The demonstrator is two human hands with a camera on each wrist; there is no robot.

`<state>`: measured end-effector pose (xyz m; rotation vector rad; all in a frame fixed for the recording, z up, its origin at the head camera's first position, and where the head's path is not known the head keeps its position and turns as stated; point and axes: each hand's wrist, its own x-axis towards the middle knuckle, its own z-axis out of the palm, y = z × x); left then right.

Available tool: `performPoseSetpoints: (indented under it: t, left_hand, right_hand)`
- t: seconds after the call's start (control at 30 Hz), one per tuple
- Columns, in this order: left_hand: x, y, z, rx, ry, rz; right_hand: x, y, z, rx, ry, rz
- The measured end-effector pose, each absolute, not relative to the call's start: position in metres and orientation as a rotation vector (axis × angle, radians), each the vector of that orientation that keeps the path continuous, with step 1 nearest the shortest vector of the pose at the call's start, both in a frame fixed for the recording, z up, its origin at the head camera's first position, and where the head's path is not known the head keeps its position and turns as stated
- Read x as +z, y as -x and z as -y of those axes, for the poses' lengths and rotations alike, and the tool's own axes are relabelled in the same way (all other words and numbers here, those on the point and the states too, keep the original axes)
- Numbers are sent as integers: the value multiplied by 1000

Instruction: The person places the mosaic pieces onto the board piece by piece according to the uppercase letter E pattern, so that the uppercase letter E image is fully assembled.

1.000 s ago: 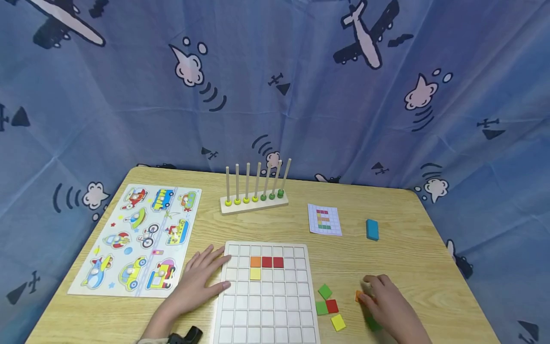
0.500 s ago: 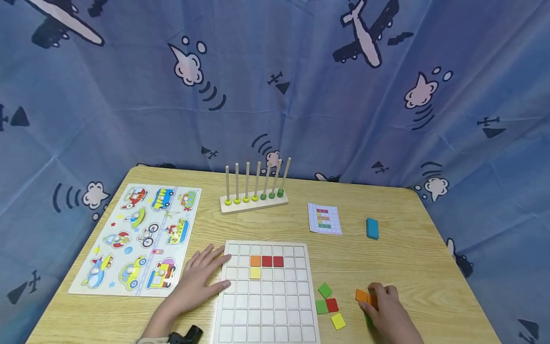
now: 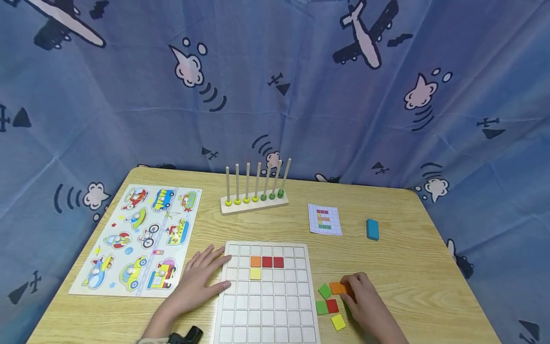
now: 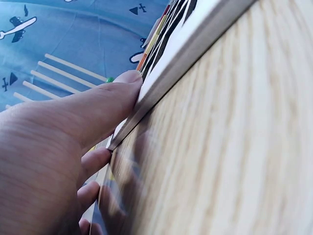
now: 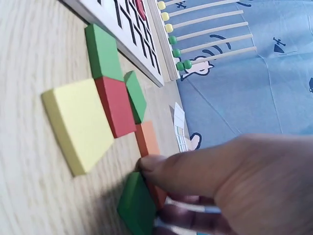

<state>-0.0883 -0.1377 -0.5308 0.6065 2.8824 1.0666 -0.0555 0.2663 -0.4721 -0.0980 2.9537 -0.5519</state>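
My left hand (image 3: pixel 199 277) rests at the left edge of a white grid board (image 3: pixel 262 315), fingers spread and thumb on its rim. In the left wrist view, the thumb (image 4: pixel 112 105) presses that edge. Four squares fill cells: an orange tile (image 3: pixel 256 262), two red tiles (image 3: pixel 272 262) and a yellow tile (image 3: pixel 255 274). Right of the board, my right hand (image 3: pixel 365 301) pinches an orange tile (image 5: pixel 157 194) between thumb and fingers, low at the table. Another orange tile (image 3: pixel 335 288) lies against it. A green tile (image 5: pixel 137 203) sits beside the thumb, partly hidden.
Loose green (image 3: pixel 324 291), red (image 3: pixel 332 306) and yellow (image 3: pixel 338 322) tiles lie beside the board. Behind stand a pattern card (image 3: pixel 325 220), a blue block (image 3: pixel 372 230) and a peg stand (image 3: pixel 254 204) with beads. A picture puzzle (image 3: pixel 137 239) lies left.
My right hand has slid left toward the loose tiles, bringing the orange tiles with it beside the green one. The left hand and the board have stayed put.
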Motion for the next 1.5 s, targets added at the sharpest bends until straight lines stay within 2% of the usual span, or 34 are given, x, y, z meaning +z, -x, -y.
performPoseSetpoints:
  t: [0.7,0.97,1.1,1.27,1.5]
  left_hand:
    - [-530,89,138,1075,-602,-2879]
    - [-531,90,138,1078,-612,-2891]
    - [-532,90,138,1075,-618,-2906]
    - [-532,89,138,1071,-613,-2903]
    - [-533,89,138,1067,-612,-2895]
  right_hand:
    - [-473,62,-268,-433,224,-3083]
    - [-462,74,-233,-524,502,-3067]
    - [-459,79,-206,-528,743,-3018]
    - [-463,83,-171,-502,1024,-2954]
    - [-472,83,-138,-463,1264,-2892]
